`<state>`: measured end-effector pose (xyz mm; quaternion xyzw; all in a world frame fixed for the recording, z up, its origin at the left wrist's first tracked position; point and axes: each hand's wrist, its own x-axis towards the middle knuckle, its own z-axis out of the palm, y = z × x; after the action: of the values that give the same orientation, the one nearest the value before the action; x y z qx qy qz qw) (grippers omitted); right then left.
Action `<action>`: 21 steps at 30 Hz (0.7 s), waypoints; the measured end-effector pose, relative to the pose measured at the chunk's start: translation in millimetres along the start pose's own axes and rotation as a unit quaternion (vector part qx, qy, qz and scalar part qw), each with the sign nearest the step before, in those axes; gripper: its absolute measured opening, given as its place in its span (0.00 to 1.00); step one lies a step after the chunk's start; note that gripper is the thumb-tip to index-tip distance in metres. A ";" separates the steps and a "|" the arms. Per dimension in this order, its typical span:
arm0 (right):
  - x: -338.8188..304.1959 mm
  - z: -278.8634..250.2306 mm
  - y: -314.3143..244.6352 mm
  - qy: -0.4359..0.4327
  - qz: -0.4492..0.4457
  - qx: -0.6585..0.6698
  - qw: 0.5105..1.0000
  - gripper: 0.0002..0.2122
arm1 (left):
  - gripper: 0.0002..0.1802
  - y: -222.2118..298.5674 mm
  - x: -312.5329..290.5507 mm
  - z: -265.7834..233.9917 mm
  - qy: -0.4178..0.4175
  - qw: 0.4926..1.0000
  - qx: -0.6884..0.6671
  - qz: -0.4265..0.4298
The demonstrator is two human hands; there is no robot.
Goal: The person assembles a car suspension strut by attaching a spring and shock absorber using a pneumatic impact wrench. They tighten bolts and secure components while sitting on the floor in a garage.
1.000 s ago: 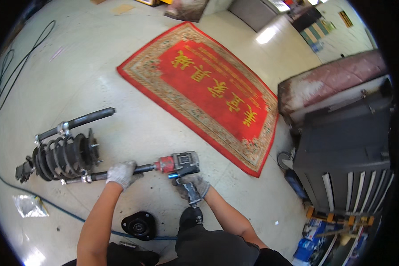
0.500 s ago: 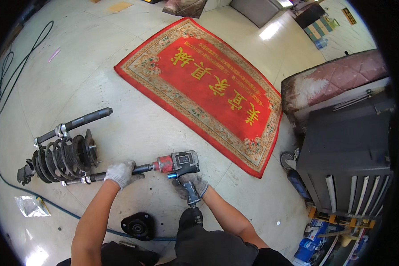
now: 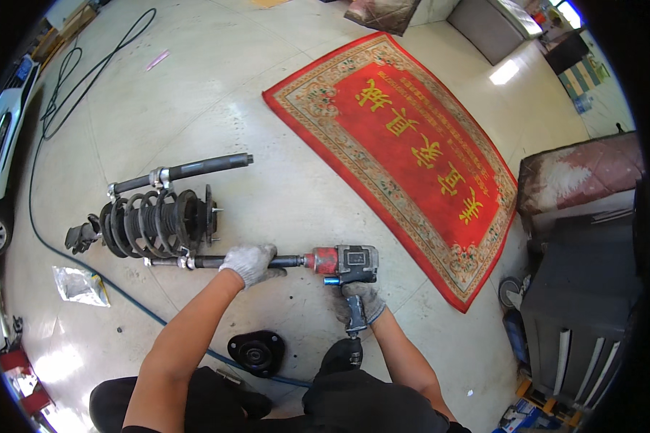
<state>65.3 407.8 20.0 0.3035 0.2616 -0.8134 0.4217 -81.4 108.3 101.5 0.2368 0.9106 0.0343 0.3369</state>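
My left hand (image 3: 250, 264), in a pale work glove, is closed round the dark rod (image 3: 211, 262) of a spring compressor. This rod lies along the near side of a black coil spring (image 3: 143, 225) on a strut, and its right end meets the nose of an impact wrench (image 3: 355, 261) with a red and dark body. My right hand (image 3: 367, 300), gloved in grey, is wrapped round the wrench's handle. A second compressor rod (image 3: 198, 168) runs along the spring's far side, clamped to it. Below my left hand lies a black strut mount (image 3: 256, 353) on the floor.
A dark hose (image 3: 141, 307) crosses the floor at the left and passes near the strut mount. A clear plastic bag (image 3: 81, 286) lies beside it. Farther off is a red patterned rug (image 3: 412, 155). A dark drawer cabinet (image 3: 581, 281) stands right; a car (image 3: 3, 155) shows far left.
The whole view has swung left, so everything sits farther right in the picture and the car has come in. Both hands keep their grips on the rod and the impact wrench.
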 end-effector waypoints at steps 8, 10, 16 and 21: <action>-7.3 17.4 -8.7 -0.077 -0.026 -0.036 0.996 0.25 | 0.33 -5.3 -1.5 -1.3 -0.011 1.000 -0.028 -0.007; -8.5 12.4 -3.8 -0.074 -0.031 -0.015 0.997 0.26 | 0.33 -5.3 -6.2 -3.7 -0.010 0.999 -0.031 -0.009; -36.9 -21.6 5.3 0.026 -0.130 0.062 0.989 0.24 | 0.32 -2.3 -26.7 4.9 -0.033 0.999 -0.019 -0.009; -45.5 -32.8 1.2 -0.016 -0.154 0.082 0.985 0.23 | 0.22 6.4 -75.5 23.9 -0.137 0.989 0.037 0.052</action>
<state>96.2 453.5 30.0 0.2805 0.2305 -0.8921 0.2690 -13.8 77.4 129.6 0.2986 0.8431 -0.0144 0.4470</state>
